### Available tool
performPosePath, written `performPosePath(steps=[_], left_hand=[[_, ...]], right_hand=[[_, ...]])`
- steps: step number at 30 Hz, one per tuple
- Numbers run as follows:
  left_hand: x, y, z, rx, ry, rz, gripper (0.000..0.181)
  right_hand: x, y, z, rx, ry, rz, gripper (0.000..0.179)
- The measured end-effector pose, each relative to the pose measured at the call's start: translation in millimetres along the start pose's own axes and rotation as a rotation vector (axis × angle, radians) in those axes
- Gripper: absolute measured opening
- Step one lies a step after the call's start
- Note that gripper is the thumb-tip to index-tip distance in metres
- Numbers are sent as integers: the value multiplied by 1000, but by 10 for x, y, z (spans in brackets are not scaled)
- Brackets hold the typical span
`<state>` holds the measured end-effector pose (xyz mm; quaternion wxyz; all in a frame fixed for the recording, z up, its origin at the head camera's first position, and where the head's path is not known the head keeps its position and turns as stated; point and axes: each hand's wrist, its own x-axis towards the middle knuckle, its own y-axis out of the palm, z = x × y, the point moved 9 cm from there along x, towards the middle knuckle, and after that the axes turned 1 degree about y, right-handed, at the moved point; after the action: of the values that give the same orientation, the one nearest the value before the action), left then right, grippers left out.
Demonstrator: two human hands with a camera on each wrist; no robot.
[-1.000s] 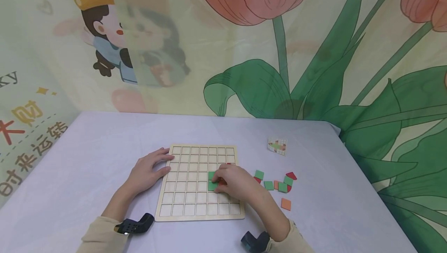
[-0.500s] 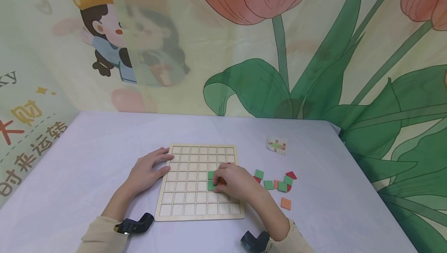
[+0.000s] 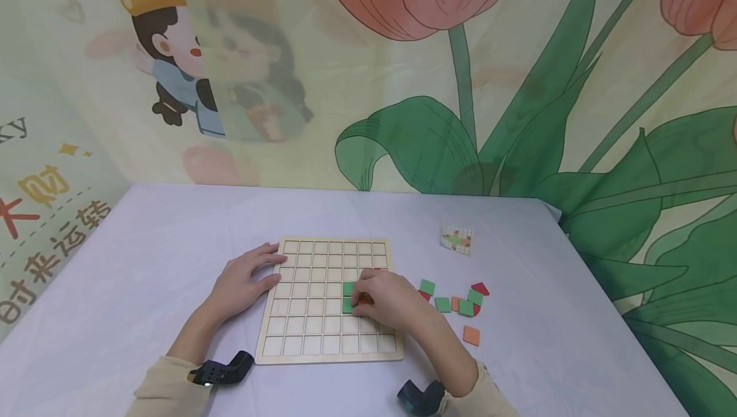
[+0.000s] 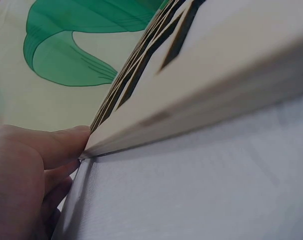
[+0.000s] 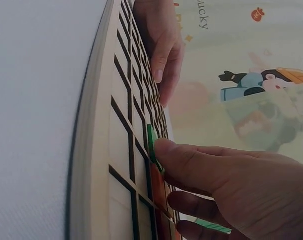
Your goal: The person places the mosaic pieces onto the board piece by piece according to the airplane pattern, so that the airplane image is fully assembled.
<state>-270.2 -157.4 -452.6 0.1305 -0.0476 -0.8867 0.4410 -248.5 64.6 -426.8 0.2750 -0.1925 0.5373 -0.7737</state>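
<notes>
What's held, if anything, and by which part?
Can't tell whether the right hand pinches the green tile it touches. Left hand touches the grid board at its left edge.

the grid board (image 3: 313, 307) looks like smooth matt wood, the tablecloth (image 3: 524, 340) finely woven, the tiles (image 3: 443, 305) matt, the picture card (image 3: 457, 240) papery, the wrist devices (image 3: 224, 373) like plastic
</notes>
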Motion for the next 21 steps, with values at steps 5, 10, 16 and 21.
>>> performPosePath(steps=[5, 10, 16, 21], left_hand=[[-2, -11, -15, -2, 6, -7, 37], [-8, -11, -20, -8, -3, -2, 37], [-9, -12, -25, -14, -12, 0, 37], [-10, -11, -9, -28, -38, 4, 37]], right_hand=[[-8, -48, -57, 31, 10, 17, 6], [-55, -198, -326, 40, 136, -4, 15], [-260, -379, -794, 115, 425, 11, 25], [-393, -454, -1031, 113, 518, 35, 27]])
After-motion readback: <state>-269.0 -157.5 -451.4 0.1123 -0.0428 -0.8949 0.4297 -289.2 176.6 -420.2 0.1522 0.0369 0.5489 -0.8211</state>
